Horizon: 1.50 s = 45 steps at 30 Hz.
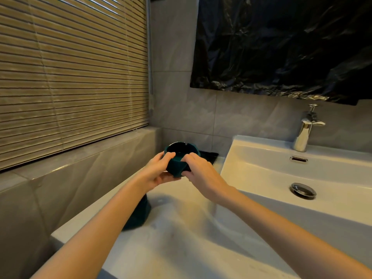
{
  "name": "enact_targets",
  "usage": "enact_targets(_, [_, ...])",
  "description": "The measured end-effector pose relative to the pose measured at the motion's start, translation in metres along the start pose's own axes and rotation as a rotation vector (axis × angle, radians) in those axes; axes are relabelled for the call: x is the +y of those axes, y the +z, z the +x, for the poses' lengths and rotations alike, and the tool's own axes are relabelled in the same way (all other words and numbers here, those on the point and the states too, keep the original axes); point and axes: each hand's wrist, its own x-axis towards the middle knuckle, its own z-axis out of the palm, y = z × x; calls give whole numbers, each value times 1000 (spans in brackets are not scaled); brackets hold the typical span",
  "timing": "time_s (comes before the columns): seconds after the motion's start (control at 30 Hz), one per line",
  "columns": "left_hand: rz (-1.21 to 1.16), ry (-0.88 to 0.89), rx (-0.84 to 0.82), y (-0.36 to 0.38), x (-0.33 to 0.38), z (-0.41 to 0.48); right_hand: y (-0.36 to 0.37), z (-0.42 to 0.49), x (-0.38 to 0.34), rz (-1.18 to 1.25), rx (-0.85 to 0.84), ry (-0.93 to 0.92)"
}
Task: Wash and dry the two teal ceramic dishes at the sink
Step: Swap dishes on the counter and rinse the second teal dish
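We held the dish (182, 150) in the air above the back of the counter (181, 228), left of the sink (261, 168); it was dark teal, upright, with small notches in its rim; a teal cloth (176, 168) was wrapped around its lower side. Our left hand (159, 170) gripped the dish, with the thumb at the rim and the fingers curled under the base; our right hand (199, 170) was closed on the cloth and pressed it against the wall of the dish. A second dish (141, 214), also teal, stood on the counter under our left forearm, which hid most of it; how it stood we could not tell. Just behind the held dish a dark towel (209, 156) lay on the counter near the wall. In the white sink we saw the drain (303, 190) and an overflow slot (299, 159); the chrome tap (307, 129) stood at its back edge. A black plastic sheet (281, 47) hung on the tiled wall above the tap; on the left were blinds (70, 77), closed, above a grey ledge (80, 158).
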Motion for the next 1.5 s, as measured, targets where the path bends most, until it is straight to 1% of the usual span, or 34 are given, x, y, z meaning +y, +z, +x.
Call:
enact_targets(0.1, [-3, -40, 43, 18, 18, -1, -39, 1, -1, 81, -42, 20])
enact_targets(0.17, [16, -54, 20, 35, 26, 0, -69, -4, 5, 158, -35, 36])
enact_targets(0.23, [25, -43, -23, 53, 32, 3, -96, -10, 22, 179, 52, 81])
enact_targets(0.3, [68, -9, -69, 72, 35, 9, -118, -19, 49, 162, 174, 170])
enact_targets(0.37, [130, 37, -122, 91, 36, 14, -134, -30, 78, 140, 229, 281])
enact_targets(0.43, [170, 86, -192, 118, 36, 17, -148, -44, 109, 211, 160, 455])
enact_targets(0.5, [219, 132, -262, 147, 35, 20, -161, -60, 135, 366, 47, 631])
enact_targets(0.53, [248, 153, -293, 162, 34, 21, -168, -68, 146, 438, 5, 683])
enact_targets(0.63, [301, 199, -401, 205, 25, 27, -186, -92, 177, 662, -42, 759])
enact_targets(0.7, [338, 240, -463, 233, 20, 29, -198, -108, 195, 756, -60, 782])
enact_targets(0.77, [406, 294, -484, 259, 14, 33, -207, -122, 211, 765, -95, 809])
enact_targets(0.83, [434, 344, -516, 277, 5, 39, -208, -131, 223, 683, -142, 844])
enact_targets(0.93, [461, 459, -588, 300, -6, 51, -207, -138, 240, 508, -127, 839])
enact_targets(1.03, [516, 633, -614, 316, -11, 66, -199, -141, 259, 438, -15, 831])
enact_targets(1.17, [621, 773, -633, 327, -17, 88, -186, -143, 284, 363, 105, 747])
enact_targets(1.23, [701, 870, -611, 330, -18, 93, -182, -143, 291, 338, 140, 694])
enact_targets(1.33, [798, 1058, -560, 334, -19, 97, -176, -146, 298, 331, 237, 608])
enact_targets(1.5, [1009, 1361, -432, 339, -19, 103, -171, -151, 300, 216, 409, 538])
